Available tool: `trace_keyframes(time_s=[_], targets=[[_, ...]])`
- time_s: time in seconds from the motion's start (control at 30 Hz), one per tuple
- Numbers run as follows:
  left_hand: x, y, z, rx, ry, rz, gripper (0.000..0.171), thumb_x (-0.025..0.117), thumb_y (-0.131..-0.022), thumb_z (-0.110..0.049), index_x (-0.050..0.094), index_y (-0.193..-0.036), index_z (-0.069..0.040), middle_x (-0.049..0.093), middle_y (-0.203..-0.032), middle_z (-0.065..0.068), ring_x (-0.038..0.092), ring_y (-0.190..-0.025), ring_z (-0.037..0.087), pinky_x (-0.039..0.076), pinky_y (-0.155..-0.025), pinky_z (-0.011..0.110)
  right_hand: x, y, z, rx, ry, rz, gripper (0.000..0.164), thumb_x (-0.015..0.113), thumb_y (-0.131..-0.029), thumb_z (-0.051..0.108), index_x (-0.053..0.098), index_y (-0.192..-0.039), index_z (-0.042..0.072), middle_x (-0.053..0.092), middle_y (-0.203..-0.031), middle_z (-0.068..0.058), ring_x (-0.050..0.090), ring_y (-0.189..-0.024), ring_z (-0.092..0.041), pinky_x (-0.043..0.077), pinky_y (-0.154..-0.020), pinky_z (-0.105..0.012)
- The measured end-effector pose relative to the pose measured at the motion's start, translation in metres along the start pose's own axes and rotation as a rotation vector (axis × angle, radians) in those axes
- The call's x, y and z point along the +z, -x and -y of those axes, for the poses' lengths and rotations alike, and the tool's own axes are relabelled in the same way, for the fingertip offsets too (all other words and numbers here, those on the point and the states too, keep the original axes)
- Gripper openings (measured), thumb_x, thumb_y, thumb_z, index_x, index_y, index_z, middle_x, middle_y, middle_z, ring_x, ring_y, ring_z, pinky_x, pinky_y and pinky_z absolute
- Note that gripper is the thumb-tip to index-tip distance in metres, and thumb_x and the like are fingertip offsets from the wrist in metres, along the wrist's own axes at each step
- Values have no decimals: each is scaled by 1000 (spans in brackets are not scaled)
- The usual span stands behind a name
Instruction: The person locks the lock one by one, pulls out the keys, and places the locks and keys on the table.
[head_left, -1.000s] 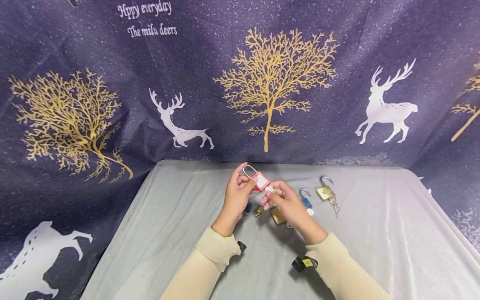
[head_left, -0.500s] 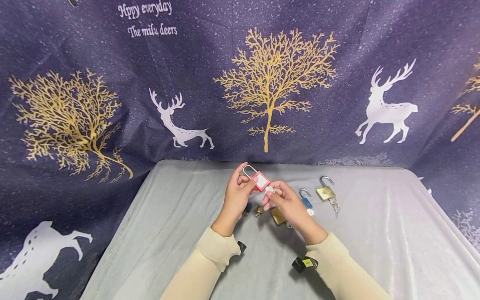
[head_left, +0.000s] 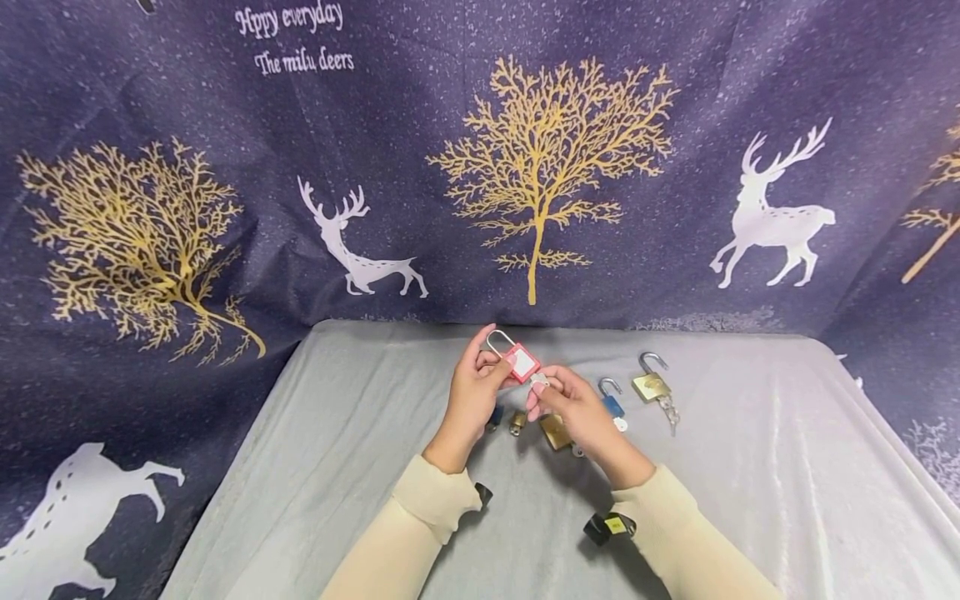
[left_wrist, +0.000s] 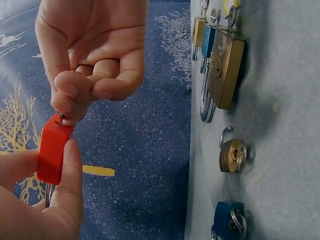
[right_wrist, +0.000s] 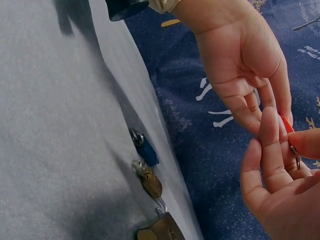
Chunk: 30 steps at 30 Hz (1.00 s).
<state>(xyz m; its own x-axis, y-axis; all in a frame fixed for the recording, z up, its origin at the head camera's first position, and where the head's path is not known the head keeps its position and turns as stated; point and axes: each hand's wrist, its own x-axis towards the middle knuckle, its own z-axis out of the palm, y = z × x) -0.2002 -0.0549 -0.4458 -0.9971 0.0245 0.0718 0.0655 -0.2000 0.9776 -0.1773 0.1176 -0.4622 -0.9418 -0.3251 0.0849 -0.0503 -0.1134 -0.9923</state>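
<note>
A red padlock [head_left: 522, 361] with a white label is held above the table in my left hand [head_left: 471, 404], pinched between thumb and fingers. Its long thin shackle [head_left: 498, 337] points up and left by the raised index finger. My right hand [head_left: 581, 410] pinches a silver key [head_left: 538, 380] at the lock's lower end. In the left wrist view, the red lock body [left_wrist: 52, 150] stands end-on, with the key's thin shaft [left_wrist: 61, 118] at its keyhole face. Fingertips hide most of the key there. A small metal ring [right_wrist: 298, 159] hangs by my right fingers in the right wrist view.
On the grey cloth-covered table lie a large brass padlock [head_left: 555, 432], a small brass one [head_left: 517, 422] and a dark blue one [head_left: 495, 417], partly behind the hands. To the right are a blue padlock [head_left: 612, 406] and a brass padlock [head_left: 651, 386], both with raised shackles and keys.
The key in my right fingers has turned slightly, its head showing at a different angle. Both hands and the red padlock stay almost in place.
</note>
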Motion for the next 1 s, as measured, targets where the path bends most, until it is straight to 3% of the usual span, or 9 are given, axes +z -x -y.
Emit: trace_keyframes(time_s=[0.2,0.53,0.73,1.0], targets=[[-3,-2,0,13,20,-9,64,64,-96,0,40,-154,-13,58,-87,1,65,-74,7,62,-72,27,0,1,2,-4,28,15,25,49,-104,6,52,-123,-10,66,-84,-3,68,-70,-12,60,-73,-32],[-5,-2,-5,15,13,-36,64,63,-96,1,40,-154,-14,58,-88,1,64,-72,6,61,-70,24,-3,0,0,-14,56,37,35,49,-103,5,50,-134,-11,67,-85,-2,68,-71,-11,60,-75,-29],[-9,-6,-4,11,11,-51,64,63,-96,0,41,-154,-15,57,-86,-1,64,-74,6,61,-70,24,-4,1,1,-11,133,59,38,48,-104,8,49,-140,-6,67,-89,-14,69,-74,-13,59,-80,-31],[-13,-6,-10,-12,-35,-32,69,60,-95,0,37,-157,-18,54,-86,-3,58,-73,5,59,-72,25,-4,1,6,47,199,86,25,45,-104,9,54,-119,-9,70,-104,-32,72,-79,-18,59,-83,-33]])
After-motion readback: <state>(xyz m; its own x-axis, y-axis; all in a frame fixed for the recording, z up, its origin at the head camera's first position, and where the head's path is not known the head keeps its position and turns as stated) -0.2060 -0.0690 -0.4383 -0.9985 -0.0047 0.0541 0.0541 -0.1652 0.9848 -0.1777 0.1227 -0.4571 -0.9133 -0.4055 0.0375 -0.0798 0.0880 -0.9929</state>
